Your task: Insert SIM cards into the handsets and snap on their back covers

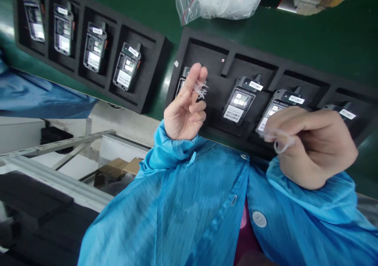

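My left hand (186,108) is raised over the near edge of a black foam tray (203,36). Two fingers point up and the others curl in, with a bunch of thin white strips (201,89) caught among them. Partly behind it lies a handheld radio-like device (180,83). Over the tray's right part, my right hand (315,144) is closed in a pinch on a small translucent white loop (284,143). It covers part of another device (273,108). A device with an open back (239,100) lies between the hands, labels showing.
A second foam tray (115,96) holds several similar devices at left. A clear plastic bag (227,0) of whitish items sits at the back on the green table (153,6). Blue cloth (41,95) hangs over the left edge. Below stand a metal frame (59,179) and cardboard boxes (118,169).
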Action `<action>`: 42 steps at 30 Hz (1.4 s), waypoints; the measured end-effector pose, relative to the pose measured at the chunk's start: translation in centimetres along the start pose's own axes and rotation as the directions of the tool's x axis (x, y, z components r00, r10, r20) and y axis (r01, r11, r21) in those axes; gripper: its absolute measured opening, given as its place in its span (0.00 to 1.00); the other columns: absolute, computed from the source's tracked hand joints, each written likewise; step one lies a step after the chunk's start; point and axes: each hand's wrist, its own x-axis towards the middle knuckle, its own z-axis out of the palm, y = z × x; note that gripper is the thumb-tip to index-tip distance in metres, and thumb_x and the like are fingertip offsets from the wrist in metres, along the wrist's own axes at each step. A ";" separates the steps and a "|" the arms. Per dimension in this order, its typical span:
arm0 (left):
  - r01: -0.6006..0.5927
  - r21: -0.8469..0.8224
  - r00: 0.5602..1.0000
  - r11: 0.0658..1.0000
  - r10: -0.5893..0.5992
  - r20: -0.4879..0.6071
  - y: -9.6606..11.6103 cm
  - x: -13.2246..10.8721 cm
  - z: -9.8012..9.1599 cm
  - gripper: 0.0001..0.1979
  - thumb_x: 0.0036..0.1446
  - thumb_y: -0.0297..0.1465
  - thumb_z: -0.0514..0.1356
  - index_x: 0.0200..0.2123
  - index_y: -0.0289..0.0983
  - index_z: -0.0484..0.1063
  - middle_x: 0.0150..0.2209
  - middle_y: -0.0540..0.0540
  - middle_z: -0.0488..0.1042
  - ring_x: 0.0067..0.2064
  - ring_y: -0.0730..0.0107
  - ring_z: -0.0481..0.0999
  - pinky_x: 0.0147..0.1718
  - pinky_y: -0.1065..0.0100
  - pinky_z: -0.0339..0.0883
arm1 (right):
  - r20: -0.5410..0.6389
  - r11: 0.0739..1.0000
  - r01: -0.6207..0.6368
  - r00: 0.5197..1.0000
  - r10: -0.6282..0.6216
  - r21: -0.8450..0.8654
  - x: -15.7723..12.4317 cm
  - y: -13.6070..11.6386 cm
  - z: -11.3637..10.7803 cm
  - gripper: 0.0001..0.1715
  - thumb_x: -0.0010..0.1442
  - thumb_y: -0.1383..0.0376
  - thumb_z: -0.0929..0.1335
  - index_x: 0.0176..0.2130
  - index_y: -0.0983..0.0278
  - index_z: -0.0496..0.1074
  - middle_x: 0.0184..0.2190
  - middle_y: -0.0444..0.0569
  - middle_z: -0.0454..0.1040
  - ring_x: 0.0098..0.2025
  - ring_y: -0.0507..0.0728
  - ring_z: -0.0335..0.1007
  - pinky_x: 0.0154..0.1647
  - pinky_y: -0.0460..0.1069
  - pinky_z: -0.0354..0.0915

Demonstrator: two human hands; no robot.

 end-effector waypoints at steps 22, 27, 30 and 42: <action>-0.337 0.795 0.769 0.504 0.634 -0.075 -1.7 -0.3 -3.2 0.15 0.61 0.41 0.61 0.47 0.39 0.77 0.26 0.50 0.60 0.28 0.74 0.59 0.29 0.64 0.57 | -0.055 0.853 -0.159 0.987 0.151 -0.496 0.5 1.4 -1.0 0.04 0.61 0.67 0.70 0.33 0.62 0.70 0.31 0.46 0.72 0.36 0.55 0.67 0.42 0.53 0.61; -0.432 0.335 0.902 0.837 0.410 0.137 0.0 -1.1 3.9 0.22 0.55 0.51 0.64 0.37 0.37 0.76 0.25 0.51 0.62 0.25 0.78 0.57 0.22 0.67 0.49 | 0.063 0.764 0.028 0.998 0.017 -0.645 -0.4 0.8 -0.1 0.05 0.61 0.68 0.70 0.38 0.59 0.70 0.36 0.46 0.75 0.41 0.59 0.70 0.48 0.58 0.60; -0.366 0.239 0.927 0.900 0.329 0.180 -0.3 -0.4 5.5 0.14 0.54 0.41 0.68 0.33 0.36 0.75 0.25 0.53 0.62 0.25 0.80 0.57 0.22 0.69 0.50 | 0.095 0.786 0.065 0.995 -0.008 -0.615 -0.5 0.8 0.2 0.06 0.60 0.69 0.70 0.39 0.60 0.71 0.36 0.46 0.75 0.41 0.59 0.70 0.46 0.57 0.60; -0.273 0.072 0.959 0.959 0.266 0.098 -1.4 -0.4 4.5 0.05 0.60 0.32 0.65 0.35 0.37 0.79 0.24 0.52 0.62 0.26 0.80 0.58 0.25 0.70 0.52 | 0.037 0.925 -0.371 0.929 0.369 0.084 0.0 1.9 -0.1 0.06 0.62 0.61 0.71 0.37 0.61 0.77 0.34 0.46 0.72 0.36 0.52 0.67 0.38 0.49 0.62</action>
